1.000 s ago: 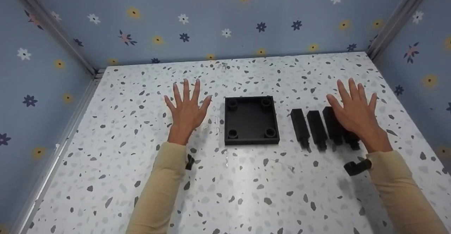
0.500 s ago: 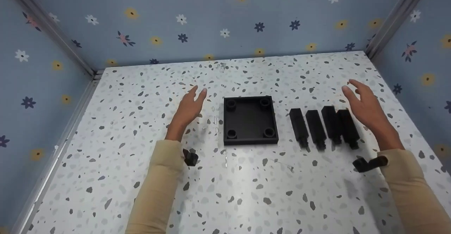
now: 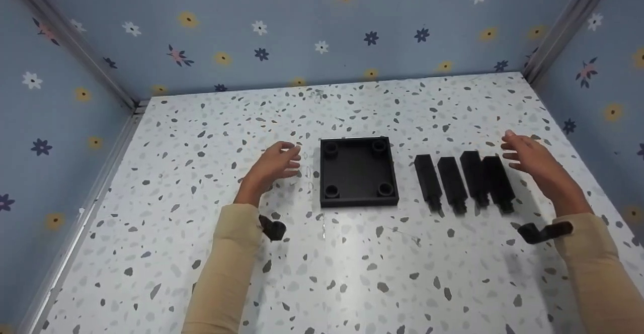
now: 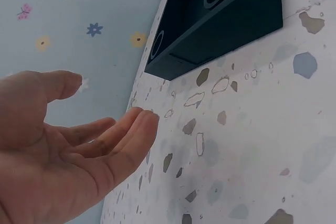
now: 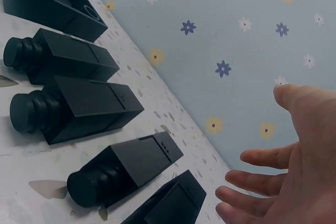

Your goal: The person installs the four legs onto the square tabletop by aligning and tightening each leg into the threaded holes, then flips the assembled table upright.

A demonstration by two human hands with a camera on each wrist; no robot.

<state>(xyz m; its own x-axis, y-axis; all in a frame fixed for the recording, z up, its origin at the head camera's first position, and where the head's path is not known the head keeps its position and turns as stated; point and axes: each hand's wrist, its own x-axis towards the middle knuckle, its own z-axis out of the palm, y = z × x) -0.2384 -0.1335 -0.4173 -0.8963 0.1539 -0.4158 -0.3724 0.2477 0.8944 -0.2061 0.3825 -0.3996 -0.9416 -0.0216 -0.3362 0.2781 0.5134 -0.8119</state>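
A square black panel (image 3: 358, 165) with a raised rim and a round socket in each corner lies on the table. My left hand (image 3: 274, 163) hovers to its left, fingers loosely bent and holding nothing. In the left wrist view its palm (image 4: 68, 166) shows bare, with the panel's side (image 4: 226, 35) beyond the fingertips. Several black square posts (image 3: 452, 180) lie in a row right of the panel, round ridged ends (image 5: 34, 111) towards me. To the right of the last post (image 3: 498, 180) is my right hand (image 3: 536, 160), fingers relaxed, nothing in it.
The table (image 3: 352, 273) is white with grey speckles. Blue flowered walls (image 3: 322, 22) rise at the back and both sides, with metal posts (image 3: 568, 27) in the corners. A small black wrist mount (image 3: 543, 232) sticks out from each sleeve.
Both hands were spread flat, palms down, the right one over the posts. They have since turned palms inward with fingers bending, and the right hand has drawn off to the right.
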